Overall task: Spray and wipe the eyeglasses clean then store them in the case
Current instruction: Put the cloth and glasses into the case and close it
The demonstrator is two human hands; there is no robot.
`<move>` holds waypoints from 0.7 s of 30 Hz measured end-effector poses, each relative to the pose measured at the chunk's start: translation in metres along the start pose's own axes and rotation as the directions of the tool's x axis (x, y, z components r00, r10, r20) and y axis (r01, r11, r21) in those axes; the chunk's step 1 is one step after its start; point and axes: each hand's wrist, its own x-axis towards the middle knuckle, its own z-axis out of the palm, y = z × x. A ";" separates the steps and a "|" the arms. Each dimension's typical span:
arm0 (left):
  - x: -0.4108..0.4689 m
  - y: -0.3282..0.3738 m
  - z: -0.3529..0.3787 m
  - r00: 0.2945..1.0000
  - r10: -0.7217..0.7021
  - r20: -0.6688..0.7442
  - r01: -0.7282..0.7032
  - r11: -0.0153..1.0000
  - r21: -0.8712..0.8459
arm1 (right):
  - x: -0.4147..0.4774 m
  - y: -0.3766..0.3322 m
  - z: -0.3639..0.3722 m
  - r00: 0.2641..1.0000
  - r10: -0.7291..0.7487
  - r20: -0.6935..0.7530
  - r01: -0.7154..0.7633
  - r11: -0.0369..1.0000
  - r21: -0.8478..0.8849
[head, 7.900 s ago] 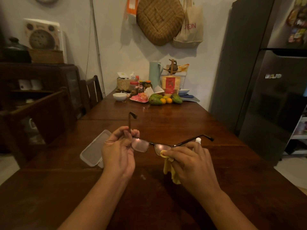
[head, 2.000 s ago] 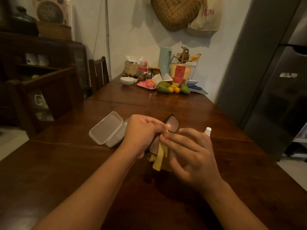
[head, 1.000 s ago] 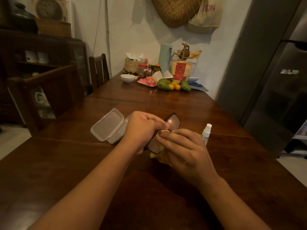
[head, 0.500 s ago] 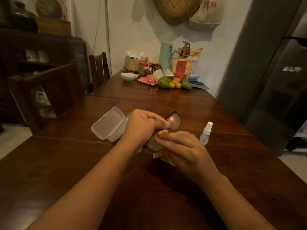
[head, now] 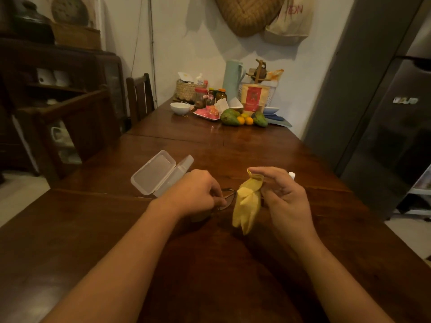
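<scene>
Beside the open clear plastic case (head: 161, 173), the left hand (head: 196, 194) pinched the thin-framed, fragile eyeglasses (head: 227, 201) by the frame; the right hand (head: 283, 197) pinched the soft yellow cloth (head: 247, 203).

On the table (head: 233, 264) we see the open case (head: 161, 173) at left, behind the left hand (head: 198, 194); the glasses (head: 227, 199) lie between that hand and the cloth (head: 247, 206), which hangs from the right hand (head: 284, 199). The bottle (head: 292, 175) stands behind the right hand.

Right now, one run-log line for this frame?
stage: wiping done, storing next | left hand: holds eyeglasses | right hand: pinches yellow cloth | case: open, empty
</scene>
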 end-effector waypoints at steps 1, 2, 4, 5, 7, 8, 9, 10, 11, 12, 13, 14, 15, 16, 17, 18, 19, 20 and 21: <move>-0.002 0.000 -0.005 0.999 0.023 -0.027 -0.024 0.999 -0.031 | 0.000 -0.003 0.001 1.000 0.008 -0.016 -0.008 1.000 0.002; -0.005 0.000 -0.010 0.996 0.035 -0.080 -0.042 0.995 -0.088 | 0.001 -0.007 0.002 1.000 0.010 -0.027 -0.010 1.000 0.005; -0.012 -0.004 -0.023 0.965 -0.001 -0.261 -0.057 0.976 -0.212 | 0.001 -0.015 0.005 0.999 0.012 -0.035 -0.011 1.000 0.022; -0.015 -0.010 -0.029 0.922 -0.058 -0.382 -0.039 0.969 -0.242 | 0.002 -0.019 0.007 0.999 0.015 -0.035 -0.014 0.999 0.032; -0.018 -0.029 -0.039 0.763 -0.211 -0.611 0.080 0.969 -0.235 | 0.006 -0.025 0.009 0.999 0.021 -0.028 -0.019 0.999 0.046; -0.020 -0.040 -0.043 0.675 -0.292 -0.678 0.175 0.956 -0.237 | 0.008 -0.027 0.010 1.000 0.016 -0.019 -0.016 0.999 0.040; -0.021 -0.053 -0.046 0.604 -0.379 -0.701 0.287 0.924 -0.253 | 0.011 -0.028 0.012 1.000 0.009 -0.009 -0.009 0.999 0.032; -0.021 -0.066 -0.047 0.564 -0.468 -0.680 0.404 0.875 -0.267 | 0.013 -0.030 0.014 1.000 0.005 0.003 -0.005 1.000 0.025; -0.021 -0.078 -0.047 0.553 -0.552 -0.624 0.509 0.817 -0.272 | 0.015 -0.032 0.018 1.000 0.006 0.017 -0.007 1.000 0.017; -0.021 -0.088 -0.044 0.557 -0.621 -0.551 0.584 0.765 -0.271 | 0.018 -0.033 0.022 0.999 0.008 0.032 -0.008 1.000 0.007; -0.020 -0.096 -0.041 0.572 -0.670 -0.473 0.621 0.730 -0.285 | 0.021 -0.035 0.026 0.999 0.008 0.052 -0.008 1.000 -0.007; -0.020 -0.101 -0.036 0.593 -0.695 -0.406 0.623 0.716 -0.315 | 0.025 -0.037 0.030 0.997 0.010 0.077 -0.008 1.000 -0.022; -0.020 -0.104 -0.033 0.613 -0.700 -0.367 0.605 0.714 -0.351 | 0.029 -0.040 0.035 0.995 0.013 0.102 -0.010 0.999 -0.033; -0.019 -0.105 -0.031 0.625 -0.693 -0.360 0.580 0.721 -0.380 | 0.033 -0.043 0.039 0.992 0.017 0.125 -0.013 0.999 -0.040; -0.019 -0.106 -0.030 0.625 -0.683 -0.378 0.552 0.729 -0.404 | 0.038 -0.046 0.044 0.990 0.020 0.142 -0.014 0.999 -0.043; -0.018 -0.106 -0.030 0.622 -0.672 -0.401 0.519 0.738 -0.431 | 0.043 -0.048 0.049 0.988 0.024 0.154 -0.017 0.999 -0.048; -0.017 -0.106 -0.030 0.622 -0.659 -0.423 0.478 0.747 -0.462 | 0.047 -0.050 0.054 0.986 0.030 0.163 -0.021 0.998 -0.053; -0.017 -0.106 -0.031 0.625 -0.642 -0.444 0.430 0.758 -0.490 | 0.052 -0.052 0.060 0.984 0.037 0.173 -0.027 0.998 -0.057; -0.016 -0.106 -0.033 0.626 -0.624 -0.468 0.378 0.768 -0.517 | 0.056 -0.054 0.065 0.981 0.042 0.187 -0.032 0.998 -0.055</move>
